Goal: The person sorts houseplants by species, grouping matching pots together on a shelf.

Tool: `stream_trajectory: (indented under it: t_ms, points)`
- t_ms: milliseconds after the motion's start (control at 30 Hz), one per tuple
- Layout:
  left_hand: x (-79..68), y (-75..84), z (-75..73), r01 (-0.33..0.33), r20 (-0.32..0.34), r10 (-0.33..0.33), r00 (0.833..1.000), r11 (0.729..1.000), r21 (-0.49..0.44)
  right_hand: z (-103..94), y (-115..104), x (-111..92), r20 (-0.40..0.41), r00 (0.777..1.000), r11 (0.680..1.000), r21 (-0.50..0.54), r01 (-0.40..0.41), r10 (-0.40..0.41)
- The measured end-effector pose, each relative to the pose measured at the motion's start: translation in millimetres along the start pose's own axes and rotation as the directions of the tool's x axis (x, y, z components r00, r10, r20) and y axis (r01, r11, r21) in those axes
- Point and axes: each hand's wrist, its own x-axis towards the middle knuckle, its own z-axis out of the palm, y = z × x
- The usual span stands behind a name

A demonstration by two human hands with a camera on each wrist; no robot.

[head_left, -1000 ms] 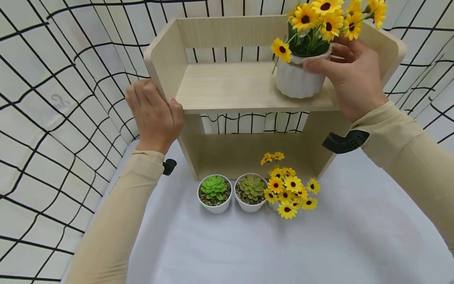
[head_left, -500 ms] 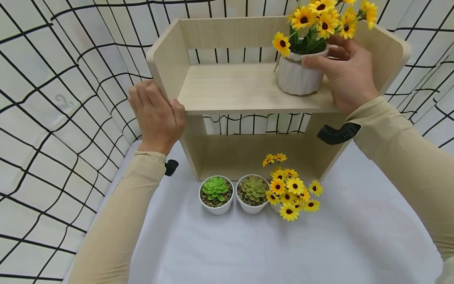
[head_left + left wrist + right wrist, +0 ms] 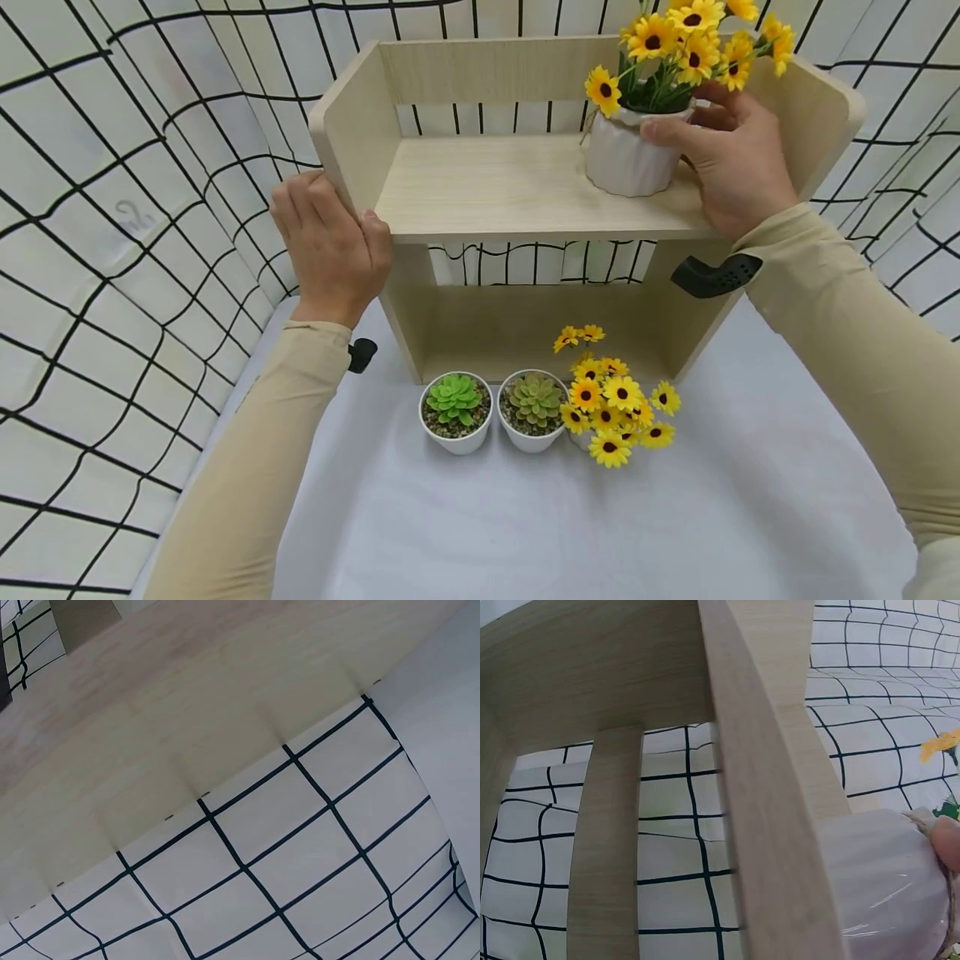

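My right hand (image 3: 738, 154) grips the rim of a white ribbed flower pot (image 3: 633, 157) holding yellow artificial sunflowers (image 3: 693, 50). The pot stands upright over the right part of the upper shelf of a pale wooden shelf unit (image 3: 480, 179). In the right wrist view the white pot (image 3: 889, 881) shows beside the shelf's front edge, with a thumb (image 3: 946, 841) at the twine round its neck. My left hand (image 3: 330, 242) holds the left side panel of the unit, its fingers behind the panel and thumb at the front edge. Only the wood panel (image 3: 187, 735) shows in the left wrist view.
Before the lower shelf, on a white cloth (image 3: 525, 533), stand a bright green succulent (image 3: 455, 400), a duller green succulent (image 3: 535, 400) and a second pot of yellow sunflowers (image 3: 618, 400). Black wire grid (image 3: 112, 275) surrounds the unit at the left, back and right.
The flower pot in my right hand has shifted slightly back on the upper shelf. My left hand keeps its hold on the side panel. The view has shifted slightly.
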Motion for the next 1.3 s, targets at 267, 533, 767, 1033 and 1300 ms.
stream_trajectory:
  t_ms: [267,533,767,1033,1300]
  points:
    - [1.1,1.4,-0.9,-0.005,-0.003,0.005,1.0,1.0,-0.007,-9.4,-5,-10,0.138,0.99,0.999,-0.023,-0.03,0.033]
    - [-1.1,1.3,-1.8,0.003,0.022,-0.003,1.0,1.0,0.012,-16.4,-2,-35,0.179,0.984,0.991,-0.136,0.01,0.015]
    - [0.3,1.5,0.2,0.004,0.012,-0.004,1.0,1.0,0.004,-26.1,11,-68,0.082,0.989,0.981,-0.14,0.133,-0.122]
    - [-0.2,0.6,1.1,0.017,0.008,-0.017,1.0,1.0,-0.003,-40.1,43,-96,0.083,0.942,0.946,0.023,0.325,-0.326]
    - [0.9,2.2,0.7,0.013,0.005,-0.013,1.0,1.0,0.003,-61.9,80,-109,0.26,0.89,0.917,-0.038,0.398,-0.375]
